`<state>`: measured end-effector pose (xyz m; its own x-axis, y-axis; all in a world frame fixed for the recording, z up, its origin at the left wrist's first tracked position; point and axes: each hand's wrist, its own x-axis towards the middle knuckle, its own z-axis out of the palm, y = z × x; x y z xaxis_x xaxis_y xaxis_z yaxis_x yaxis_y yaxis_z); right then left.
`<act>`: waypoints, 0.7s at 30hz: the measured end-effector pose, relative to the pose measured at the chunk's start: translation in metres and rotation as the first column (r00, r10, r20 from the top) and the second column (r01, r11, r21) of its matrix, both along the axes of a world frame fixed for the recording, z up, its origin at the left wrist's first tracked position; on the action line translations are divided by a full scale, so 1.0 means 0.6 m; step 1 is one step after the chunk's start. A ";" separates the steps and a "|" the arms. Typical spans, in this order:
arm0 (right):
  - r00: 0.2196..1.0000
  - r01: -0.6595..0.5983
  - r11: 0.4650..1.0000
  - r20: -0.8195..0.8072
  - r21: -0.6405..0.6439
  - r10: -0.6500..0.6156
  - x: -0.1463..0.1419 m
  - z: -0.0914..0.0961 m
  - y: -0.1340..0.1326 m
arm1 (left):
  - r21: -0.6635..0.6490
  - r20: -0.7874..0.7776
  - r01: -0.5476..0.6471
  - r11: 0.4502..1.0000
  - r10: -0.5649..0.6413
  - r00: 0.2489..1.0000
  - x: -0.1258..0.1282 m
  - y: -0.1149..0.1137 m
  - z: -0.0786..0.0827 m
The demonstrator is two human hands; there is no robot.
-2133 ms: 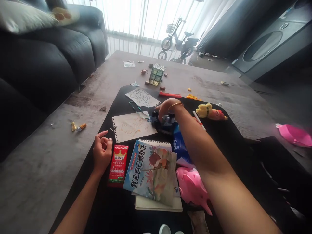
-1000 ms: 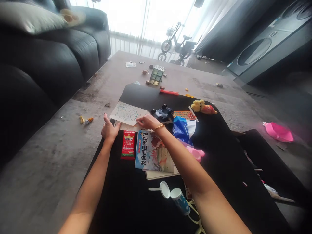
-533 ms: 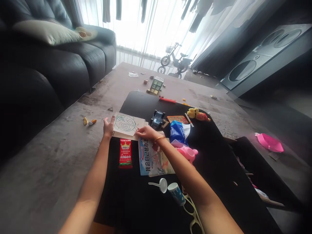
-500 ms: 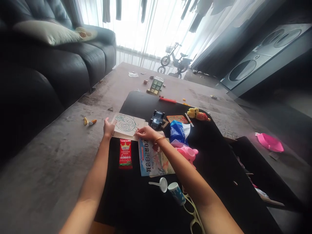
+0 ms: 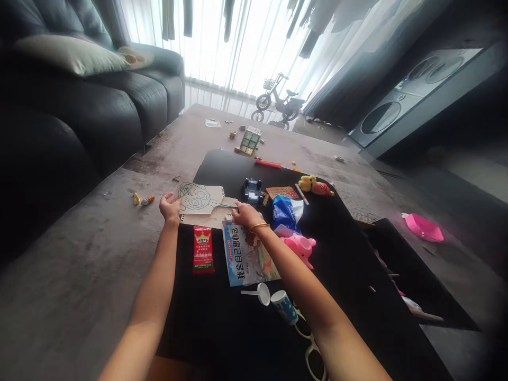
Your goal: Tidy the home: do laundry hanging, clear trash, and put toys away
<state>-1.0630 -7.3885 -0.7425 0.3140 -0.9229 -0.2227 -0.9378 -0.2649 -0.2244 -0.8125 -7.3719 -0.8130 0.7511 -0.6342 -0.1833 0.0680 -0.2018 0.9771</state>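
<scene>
My left hand [image 5: 170, 207] grips the left edge of a spiral-bound sketchpad [image 5: 196, 200], its fingers closed on the paper. The top sheet carries a green line drawing of a round face; another sheet shows underneath at the right. My right hand [image 5: 245, 216] is pinched just right of the pad. A thin dark line runs from its fingertips toward the drawing, and I cannot make out what it is. Below that hand lies a picture book [image 5: 250, 256] with large Chinese characters. A red snack packet [image 5: 203, 250] rests below the pad.
On the black table [image 5: 214, 328] are a toy car [image 5: 253, 191], a blue tissue pack [image 5: 286, 212], a pink toy [image 5: 298, 248], a white spoon [image 5: 260, 293], a patterned cup [image 5: 284, 307], glasses frames [image 5: 313, 354] and a doll [image 5: 316, 185]. A dark sofa [image 5: 107, 114] stands left.
My right hand has moved right, off the pad's lower right edge, and the underlying sheet shows more there. My left hand keeps its hold. The whole view has shifted slightly.
</scene>
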 end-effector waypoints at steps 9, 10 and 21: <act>0.995 0.093 0.990 0.021 0.109 -0.096 0.016 0.000 -0.005 | 0.040 -0.089 -0.006 0.999 0.009 0.996 0.005 0.010 0.000; 0.995 0.089 0.989 0.039 0.116 -0.094 0.016 -0.001 -0.005 | 0.044 -0.068 0.022 0.999 -0.019 0.998 0.003 0.011 -0.002; 0.926 0.010 0.974 0.365 0.228 -0.095 -0.004 -0.020 -0.007 | 0.045 0.110 0.040 0.998 -0.045 0.993 0.000 0.021 0.023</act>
